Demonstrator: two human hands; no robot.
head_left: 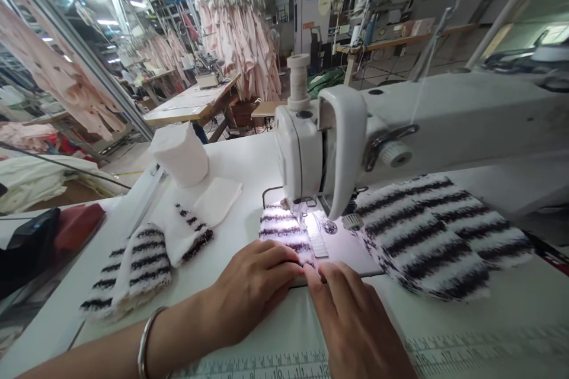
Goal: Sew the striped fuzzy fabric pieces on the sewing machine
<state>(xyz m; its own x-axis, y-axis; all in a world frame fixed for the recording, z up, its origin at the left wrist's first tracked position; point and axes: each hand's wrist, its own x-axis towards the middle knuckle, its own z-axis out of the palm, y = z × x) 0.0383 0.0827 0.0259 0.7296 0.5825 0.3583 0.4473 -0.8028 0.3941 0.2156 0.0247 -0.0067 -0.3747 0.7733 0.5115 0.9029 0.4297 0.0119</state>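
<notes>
A small black-and-white striped fleece piece (282,227) lies under the needle area of a white sewing machine (306,148), lit by the machine's lamp. My left hand (255,281), with a metal bangle at the wrist, grips the near edge of this piece with its fingers together. Just to the right, my right hand (351,314) has thumb and forefinger closed at the near right corner of the same piece. The fingertips of both hands almost meet there and partly hide the fabric's edge.
More striped fleece pieces lie stacked (435,237) to the right of the needle and loose (133,269) at the left. A white fabric bundle (180,154) stands behind those. A printed ruler (275,367) runs along the front edge. Pink garments (240,41) hang farther back.
</notes>
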